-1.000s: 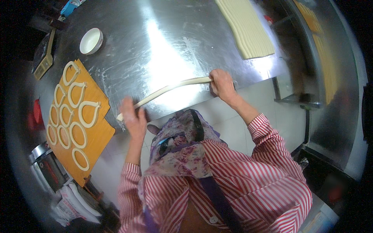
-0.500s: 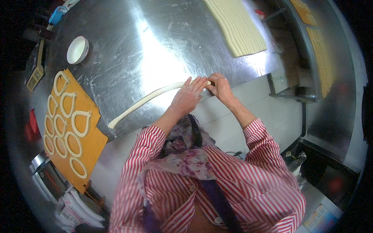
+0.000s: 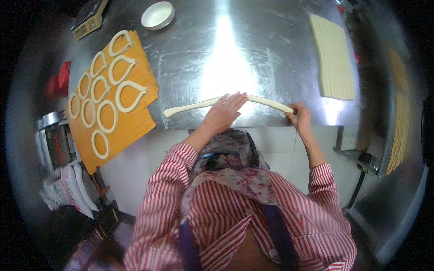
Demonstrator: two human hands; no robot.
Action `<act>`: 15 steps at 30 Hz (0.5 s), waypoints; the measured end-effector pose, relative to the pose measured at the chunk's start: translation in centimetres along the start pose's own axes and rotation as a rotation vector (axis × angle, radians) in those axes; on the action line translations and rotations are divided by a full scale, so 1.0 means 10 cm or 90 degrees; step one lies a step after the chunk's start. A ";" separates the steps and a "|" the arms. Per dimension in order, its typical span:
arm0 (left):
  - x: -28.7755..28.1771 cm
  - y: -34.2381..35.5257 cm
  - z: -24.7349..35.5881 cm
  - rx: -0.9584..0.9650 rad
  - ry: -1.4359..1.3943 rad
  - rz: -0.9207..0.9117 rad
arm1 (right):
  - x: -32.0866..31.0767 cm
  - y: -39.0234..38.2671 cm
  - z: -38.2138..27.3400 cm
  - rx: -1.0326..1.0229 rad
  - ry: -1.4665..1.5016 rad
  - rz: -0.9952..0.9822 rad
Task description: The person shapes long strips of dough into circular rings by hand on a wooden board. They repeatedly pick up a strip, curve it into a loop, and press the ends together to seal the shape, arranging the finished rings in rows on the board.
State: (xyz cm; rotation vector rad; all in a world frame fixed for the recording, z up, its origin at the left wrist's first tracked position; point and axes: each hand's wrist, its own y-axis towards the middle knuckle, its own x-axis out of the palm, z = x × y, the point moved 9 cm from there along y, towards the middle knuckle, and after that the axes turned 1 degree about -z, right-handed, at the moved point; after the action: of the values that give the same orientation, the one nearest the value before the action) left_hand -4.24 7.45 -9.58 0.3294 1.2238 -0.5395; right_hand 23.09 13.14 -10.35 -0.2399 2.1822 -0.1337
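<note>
A long rope of pale dough (image 3: 192, 105) lies in a shallow curve along the near edge of the metal table (image 3: 181, 63). My left hand (image 3: 221, 114) rests flat across its middle, fingers stretched out and palm down. At the rope's right end, my right hand (image 3: 300, 117) has its thumb and fingers pinched on the tip. The left end is free and slightly thicker. To the left, an orange-brown board (image 3: 131, 142) bears several looped dough rings (image 3: 131, 84), some with joined ends sticking out.
A slab of dough cut into parallel strips (image 3: 333, 61) lies at the table's right. Toward the back stand a white bowl (image 3: 157, 16) and a scale (image 3: 88, 26). A rack with a tray of shaped dough (image 3: 400, 131) is at far right; white bags (image 3: 74, 187) sit low left.
My right hand has moved right, away from my left hand, with the rope's end in its fingers. More rope now shows between the hands. The view has shifted left.
</note>
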 end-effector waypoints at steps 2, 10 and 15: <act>0.02 -0.41 -0.50 -0.132 0.056 0.019 | 0.03 0.01 -0.02 0.013 -0.030 -0.014; -0.42 -1.71 -1.37 -0.281 -0.012 0.121 | 0.11 -0.05 -0.92 -0.209 -0.117 -0.105; -0.40 -1.61 -1.31 -0.233 -0.015 0.180 | 0.27 -0.07 -0.70 0.108 0.112 -0.312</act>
State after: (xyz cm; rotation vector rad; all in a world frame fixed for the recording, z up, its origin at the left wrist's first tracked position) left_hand -24.56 1.74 -9.18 0.1797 1.2023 -0.0720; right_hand 15.98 11.96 -8.30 -0.6843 2.2293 -0.6323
